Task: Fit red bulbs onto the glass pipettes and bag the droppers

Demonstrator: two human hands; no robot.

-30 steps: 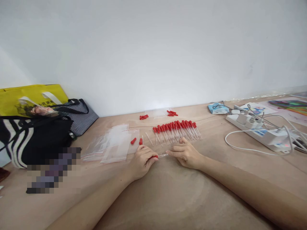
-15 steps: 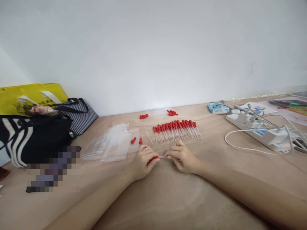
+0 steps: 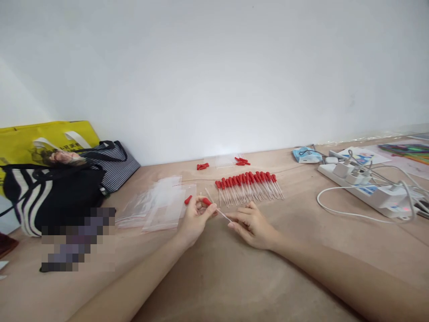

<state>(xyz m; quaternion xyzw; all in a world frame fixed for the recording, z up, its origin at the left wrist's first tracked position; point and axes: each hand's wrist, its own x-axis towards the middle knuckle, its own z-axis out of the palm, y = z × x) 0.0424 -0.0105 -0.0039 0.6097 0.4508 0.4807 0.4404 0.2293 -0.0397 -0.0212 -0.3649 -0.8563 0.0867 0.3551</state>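
Observation:
A clear thin tube with a red rubber bulb (image 3: 207, 201) on one end is held between both hands. My left hand (image 3: 197, 219) is closed on the bulb end, and the fingertips of my right hand (image 3: 252, 226) pinch the tube's lower right end. Behind them lies a row of red-bulbed droppers (image 3: 250, 185), side by side with tubes toward me. A loose red bulb (image 3: 188, 200) rests just behind my left hand, and a bare tube (image 3: 208, 194) lies beside the row.
Clear zip bags (image 3: 161, 208) lie to the left. Small piles of red bulbs (image 3: 203, 166) and more tubes (image 3: 225, 163) are near the wall. Black, striped and yellow bags (image 3: 56, 197) stand at far left; a white power strip (image 3: 365, 190) with cables is at right.
The red bulb in my left hand now shows more and points up-left, with the tube slanting down to my right hand. The view has shifted slightly.

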